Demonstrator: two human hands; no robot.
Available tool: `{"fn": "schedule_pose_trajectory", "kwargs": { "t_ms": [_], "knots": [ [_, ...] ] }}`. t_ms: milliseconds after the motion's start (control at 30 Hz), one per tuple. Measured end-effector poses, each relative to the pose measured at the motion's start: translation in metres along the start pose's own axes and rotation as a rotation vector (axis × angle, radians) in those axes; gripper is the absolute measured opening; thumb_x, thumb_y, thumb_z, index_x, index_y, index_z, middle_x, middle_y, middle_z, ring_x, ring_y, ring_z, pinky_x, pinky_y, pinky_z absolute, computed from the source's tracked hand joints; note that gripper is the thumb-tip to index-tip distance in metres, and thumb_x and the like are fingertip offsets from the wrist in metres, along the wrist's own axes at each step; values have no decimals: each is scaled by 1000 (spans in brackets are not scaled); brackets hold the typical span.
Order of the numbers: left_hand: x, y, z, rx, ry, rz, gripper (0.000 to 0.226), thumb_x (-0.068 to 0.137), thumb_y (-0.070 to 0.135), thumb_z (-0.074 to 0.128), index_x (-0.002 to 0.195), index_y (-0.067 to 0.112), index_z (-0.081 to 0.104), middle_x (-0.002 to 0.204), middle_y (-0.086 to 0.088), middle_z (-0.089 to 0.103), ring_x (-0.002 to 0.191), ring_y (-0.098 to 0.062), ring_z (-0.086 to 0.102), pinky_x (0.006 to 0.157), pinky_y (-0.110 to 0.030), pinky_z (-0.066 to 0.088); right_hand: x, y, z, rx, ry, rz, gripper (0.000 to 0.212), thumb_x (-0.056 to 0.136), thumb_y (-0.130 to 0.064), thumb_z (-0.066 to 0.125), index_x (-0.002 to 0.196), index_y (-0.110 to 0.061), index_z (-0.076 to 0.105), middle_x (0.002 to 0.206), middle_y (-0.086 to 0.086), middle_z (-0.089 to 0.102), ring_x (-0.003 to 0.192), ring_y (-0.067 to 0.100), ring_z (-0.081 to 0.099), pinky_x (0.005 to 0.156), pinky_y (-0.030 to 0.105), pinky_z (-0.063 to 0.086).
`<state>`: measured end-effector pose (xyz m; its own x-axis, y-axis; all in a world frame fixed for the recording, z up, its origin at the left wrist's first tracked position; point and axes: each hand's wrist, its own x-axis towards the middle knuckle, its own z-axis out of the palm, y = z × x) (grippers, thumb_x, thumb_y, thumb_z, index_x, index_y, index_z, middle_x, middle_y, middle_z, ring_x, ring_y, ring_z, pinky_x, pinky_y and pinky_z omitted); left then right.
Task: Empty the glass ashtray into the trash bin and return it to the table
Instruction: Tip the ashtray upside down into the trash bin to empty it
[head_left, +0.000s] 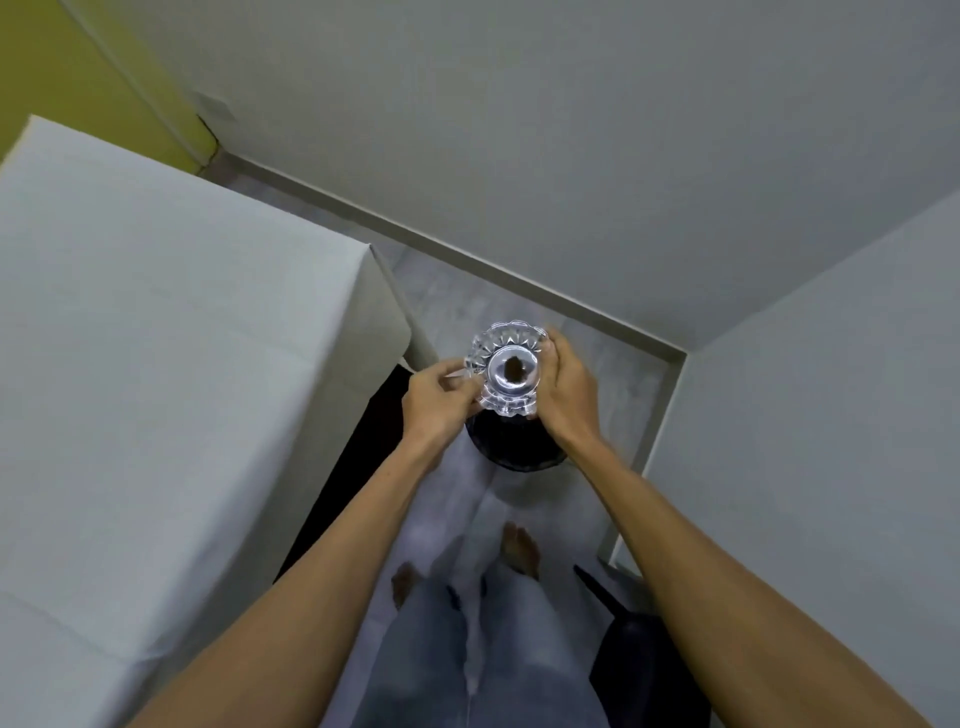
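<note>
I hold a clear cut-glass ashtray (506, 366) with both hands, over the floor in a narrow corner. A small dark brown bit shows at its centre. My left hand (439, 397) pinches its left rim and my right hand (563, 387) grips its right side. Directly below the ashtray stands a round black trash bin (514, 447), mostly hidden by the ashtray and my hands; only its near rim and dark inside show.
A table with a white cloth (171, 374) fills the left side, close to my left arm. Grey walls close the corner ahead and on the right (810, 415). A dark object (639, 660) stands on the floor by my right leg. My bare feet are below.
</note>
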<state>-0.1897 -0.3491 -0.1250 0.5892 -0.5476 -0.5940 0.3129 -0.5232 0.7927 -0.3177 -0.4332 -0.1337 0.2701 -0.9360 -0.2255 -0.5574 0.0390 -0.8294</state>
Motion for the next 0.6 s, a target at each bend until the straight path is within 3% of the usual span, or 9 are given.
{"fn": "schedule_pose_trajectory", "kwargs": {
  "t_ms": [100,267,433,500,600],
  "knots": [
    [25,-19,22,25,-17,-7,20,84,5,76,101,16,73,88,-14,75,83,-27,74,82,-44,62,18,32,5,-8,28,33,35,107,-31,35,130,-21,60,117,-2,70,107,17,65,93,31,50],
    [80,-72,47,123,-57,-27,22,75,14,79,89,31,75,73,-4,73,75,-27,74,80,-51,62,38,84,30,40,56,121,38,105,-36,36,133,-22,58,124,-4,67,111,13,62,96,34,51],
    [124,-118,69,109,-122,-3,31,87,4,74,117,9,71,82,-5,76,84,-24,76,83,-42,62,62,148,61,32,114,123,33,108,-27,36,131,-19,58,109,-11,62,96,2,55,77,2,37],
    [142,-140,73,101,-126,-11,36,90,14,72,125,6,66,92,-8,77,90,-23,76,86,-41,61,72,173,72,32,148,118,32,108,-24,36,129,-17,59,108,-11,63,95,2,55,73,-7,33],
    [173,-177,73,215,-39,11,33,97,32,59,122,12,67,105,-7,75,102,-22,72,91,-34,57,86,210,87,26,175,123,33,108,-24,36,131,-18,59,109,-14,60,98,1,53,73,-10,28]
  ]
}}
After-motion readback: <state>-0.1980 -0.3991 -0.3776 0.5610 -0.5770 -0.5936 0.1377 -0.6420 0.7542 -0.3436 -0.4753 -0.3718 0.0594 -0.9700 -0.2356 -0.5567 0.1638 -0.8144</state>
